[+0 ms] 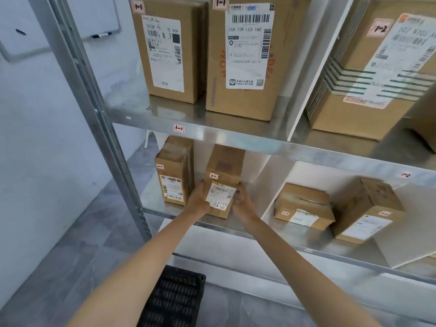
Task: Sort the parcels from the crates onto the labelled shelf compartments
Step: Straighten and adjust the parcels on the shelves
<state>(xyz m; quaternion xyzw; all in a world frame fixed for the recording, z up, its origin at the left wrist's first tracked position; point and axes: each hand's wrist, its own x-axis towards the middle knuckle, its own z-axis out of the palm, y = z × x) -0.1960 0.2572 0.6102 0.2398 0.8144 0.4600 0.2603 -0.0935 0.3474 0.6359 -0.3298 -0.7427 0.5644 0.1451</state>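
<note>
A small cardboard parcel (223, 182) tagged 2-1 stands upright on the second shelf (247, 228), in the left compartment. My left hand (197, 199) grips its left side and my right hand (241, 199) holds its right side. Another 2-1 parcel (174, 175) stands just to its left. Above, two tall boxes tagged 1-1 (169, 50) (245, 57) stand on the top shelf behind a 1-1 label (178, 128). Right of a white divider (271, 185), two parcels (304, 208) (366, 211) lie in the neighbouring compartment.
A black plastic crate (174, 300) sits on the grey floor below my arms. The shelf's metal upright (103, 119) runs down the left. A large box tagged 1-2 (368, 67) fills the upper right compartment. A whiteboard (59, 24) hangs on the wall at left.
</note>
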